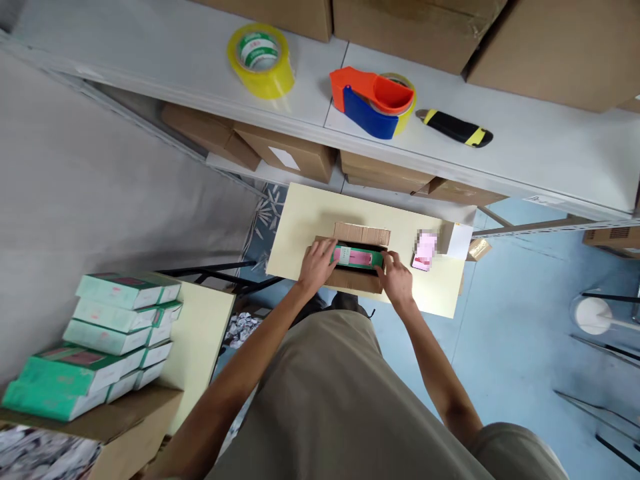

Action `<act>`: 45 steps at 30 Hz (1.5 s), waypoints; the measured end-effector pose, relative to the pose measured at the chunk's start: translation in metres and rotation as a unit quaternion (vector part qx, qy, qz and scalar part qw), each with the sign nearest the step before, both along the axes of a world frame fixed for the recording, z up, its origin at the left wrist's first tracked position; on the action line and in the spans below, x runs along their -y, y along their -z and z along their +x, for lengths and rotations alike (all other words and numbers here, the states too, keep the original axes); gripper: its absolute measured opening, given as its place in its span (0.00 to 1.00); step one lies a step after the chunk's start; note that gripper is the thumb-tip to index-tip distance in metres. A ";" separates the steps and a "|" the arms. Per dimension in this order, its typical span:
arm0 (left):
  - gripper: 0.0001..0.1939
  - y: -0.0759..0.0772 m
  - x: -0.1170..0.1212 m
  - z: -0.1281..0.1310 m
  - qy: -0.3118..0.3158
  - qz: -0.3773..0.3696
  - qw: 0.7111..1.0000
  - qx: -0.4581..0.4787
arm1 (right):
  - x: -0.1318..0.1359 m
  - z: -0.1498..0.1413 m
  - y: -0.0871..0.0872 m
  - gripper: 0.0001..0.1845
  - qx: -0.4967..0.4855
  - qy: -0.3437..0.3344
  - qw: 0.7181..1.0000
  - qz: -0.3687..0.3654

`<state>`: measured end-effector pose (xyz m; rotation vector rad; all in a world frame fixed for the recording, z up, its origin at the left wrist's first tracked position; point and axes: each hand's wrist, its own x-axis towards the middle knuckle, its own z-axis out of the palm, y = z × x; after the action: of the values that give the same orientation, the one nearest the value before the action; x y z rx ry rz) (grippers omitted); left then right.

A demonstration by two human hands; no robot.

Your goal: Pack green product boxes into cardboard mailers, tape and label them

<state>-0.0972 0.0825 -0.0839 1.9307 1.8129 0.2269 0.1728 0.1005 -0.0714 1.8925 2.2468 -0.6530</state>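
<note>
On the cream table [295,227] before me sits an open cardboard box [355,281], its long flaps folded outward. Inside it lies a green box [377,260] with a pink picture and a white label on top. My left hand [318,265] is closed over the left end of the cardboard box, fingertips beside the green box. At the opposite end, my right hand [397,280] grips the box edge, its thumb near the green box's corner. Fingertips of both hands are partly hidden. Right of the box lies a phone [425,250] with a pink, pixelated screen.
On the shelf [175,60] above are a yellow tape roll [263,63], an orange-and-blue tape dispenser [370,100] and a utility knife [457,128]. Several green-and-white boxes [107,340] are stacked at left. A white box [459,240] stands at the table's right end.
</note>
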 end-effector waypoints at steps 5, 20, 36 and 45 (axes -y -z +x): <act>0.28 0.019 0.017 -0.026 -0.299 -0.068 0.944 0.118 | 0.005 0.004 -0.001 0.16 0.005 0.127 0.991 -0.026; 0.10 -0.002 0.287 -0.220 -0.495 0.054 0.787 0.364 | 0.103 -0.233 -0.017 0.12 -0.031 -0.088 0.995 0.030; 0.14 -0.026 0.530 -0.253 -0.734 0.051 0.662 0.145 | 0.255 -0.507 0.012 0.16 0.018 -0.440 0.898 0.010; 0.18 -0.080 0.601 -0.336 -0.722 -0.079 0.686 -0.052 | 0.255 -0.519 0.023 0.16 -0.004 -0.433 0.901 0.018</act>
<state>-0.4337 -0.5189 -0.0041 -0.0259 2.8594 0.4091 -0.3467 -0.1548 -0.0939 0.7043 2.7381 -0.4513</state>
